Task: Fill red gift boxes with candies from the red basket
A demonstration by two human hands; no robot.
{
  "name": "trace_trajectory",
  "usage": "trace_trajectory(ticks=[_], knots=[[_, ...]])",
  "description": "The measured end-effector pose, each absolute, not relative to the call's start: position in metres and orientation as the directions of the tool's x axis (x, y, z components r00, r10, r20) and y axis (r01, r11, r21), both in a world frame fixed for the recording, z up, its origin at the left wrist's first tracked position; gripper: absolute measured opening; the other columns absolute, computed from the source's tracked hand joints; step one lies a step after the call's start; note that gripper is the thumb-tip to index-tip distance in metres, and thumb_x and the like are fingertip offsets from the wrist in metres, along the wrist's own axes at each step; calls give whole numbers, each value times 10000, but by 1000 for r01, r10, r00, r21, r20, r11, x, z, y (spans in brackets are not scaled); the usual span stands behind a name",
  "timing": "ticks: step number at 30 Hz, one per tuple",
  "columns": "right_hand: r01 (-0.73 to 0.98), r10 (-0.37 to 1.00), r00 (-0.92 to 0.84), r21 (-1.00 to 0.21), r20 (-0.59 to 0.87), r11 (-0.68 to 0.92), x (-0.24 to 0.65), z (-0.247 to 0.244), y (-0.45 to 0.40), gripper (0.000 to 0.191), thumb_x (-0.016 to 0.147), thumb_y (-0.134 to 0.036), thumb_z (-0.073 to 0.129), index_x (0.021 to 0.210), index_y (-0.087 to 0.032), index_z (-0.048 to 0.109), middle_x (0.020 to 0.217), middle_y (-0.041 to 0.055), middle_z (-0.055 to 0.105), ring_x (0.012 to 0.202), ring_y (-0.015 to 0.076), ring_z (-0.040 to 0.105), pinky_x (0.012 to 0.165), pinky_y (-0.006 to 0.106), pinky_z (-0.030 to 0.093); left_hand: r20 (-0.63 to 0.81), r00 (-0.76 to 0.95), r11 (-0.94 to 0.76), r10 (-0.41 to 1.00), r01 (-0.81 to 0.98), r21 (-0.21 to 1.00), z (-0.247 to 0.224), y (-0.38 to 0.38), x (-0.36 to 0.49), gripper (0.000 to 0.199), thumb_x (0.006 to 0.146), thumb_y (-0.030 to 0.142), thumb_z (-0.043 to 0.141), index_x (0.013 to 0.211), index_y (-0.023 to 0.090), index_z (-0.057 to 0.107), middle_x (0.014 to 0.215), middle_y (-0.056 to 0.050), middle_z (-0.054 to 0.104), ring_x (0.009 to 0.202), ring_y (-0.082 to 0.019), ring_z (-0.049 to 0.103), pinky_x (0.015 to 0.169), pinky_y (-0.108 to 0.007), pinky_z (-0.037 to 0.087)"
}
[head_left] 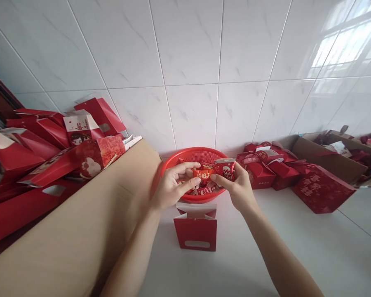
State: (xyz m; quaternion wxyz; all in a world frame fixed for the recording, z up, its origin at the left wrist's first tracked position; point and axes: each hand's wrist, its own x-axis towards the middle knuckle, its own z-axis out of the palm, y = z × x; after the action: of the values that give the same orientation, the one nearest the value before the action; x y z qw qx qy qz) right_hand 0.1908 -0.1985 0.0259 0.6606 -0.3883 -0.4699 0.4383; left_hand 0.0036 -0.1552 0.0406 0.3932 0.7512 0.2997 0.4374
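Over a red plastic basket [170,159] my two hands meet. My left hand [174,183] pinches the left end of a small orange-red candy packet [203,175] between thumb and fingers. My right hand [238,187] has its thumb on the packet's other end and also holds a darker red packet [226,168] with white print. Several red wrapped candies [204,190] lie in the basket below, partly hidden by my hands. Just in front of the basket stands a red paper gift box [196,234], its top unfolded, with a pale oval window low on its face.
At left, a large cardboard box [111,198] is heaped with red paper boxes [49,140]. Several closed red gift boxes [261,173] stand right of the basket, beside a tilted one [323,187] and another cardboard box [327,152]. A tiled wall [191,45] rises behind.
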Motion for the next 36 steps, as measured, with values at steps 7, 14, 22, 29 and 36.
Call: trace_trajectory(ticks=[7, 14, 22, 29, 36], knots=[[-124, 920, 220, -926, 325, 357, 200, 30, -203, 361, 691, -346, 837, 974, -228, 646, 676, -10, 716, 586, 217, 702, 480, 311, 560, 409, 505, -578, 760, 237, 781, 54, -166, -20, 211, 846, 384, 693, 966, 211, 673, 979, -52, 700, 947, -205, 682, 870, -336, 575], [46, 865, 184, -884, 466, 466, 202, 34, -214, 297, 720, -290, 820, 966, -228, 666, 847, 14, 711, 654, 188, 662, 545, 324, 570, 149, 776, -665, 613, 404, 629, 64, -183, -49, 197, 901, 289, 624, 976, 326, 803, 1243, -41, 682, 1108, -234, 659, 947, -327, 537], [367, 793, -60, -725, 607, 583, 195, 33, -226, 318, 800, -203, 722, 1102, -268, 649, 1035, 38, 728, 928, 241, 696, 791, 347, 572, 37, 750, -581, 661, 479, 658, 44, -160, -38, 241, 849, 266, 671, 1071, 266, 765, 1100, -27, 739, 997, -213, 690, 886, -293, 537], [548, 744, -103, -587, 660, 596, 192, 19, -217, 344, 858, -190, 640, 1184, -295, 602, 1056, 33, 744, 826, 204, 713, 701, 288, 551, 45, 726, -534, 687, 461, 709, 40, -150, -38, 206, 862, 335, 660, 1003, 236, 774, 1040, -35, 760, 974, -224, 699, 835, -295, 559], [601, 771, -297, -517, 563, 609, 196, 18, -215, 285, 890, -144, 571, 1149, -262, 585, 1035, 39, 737, 737, 170, 677, 633, 266, 513, 13, 703, -498, 711, 490, 716, 45, -157, -33, 349, 734, 283, 761, 1080, 232, 749, 1080, -29, 748, 998, -241, 705, 824, -291, 579]])
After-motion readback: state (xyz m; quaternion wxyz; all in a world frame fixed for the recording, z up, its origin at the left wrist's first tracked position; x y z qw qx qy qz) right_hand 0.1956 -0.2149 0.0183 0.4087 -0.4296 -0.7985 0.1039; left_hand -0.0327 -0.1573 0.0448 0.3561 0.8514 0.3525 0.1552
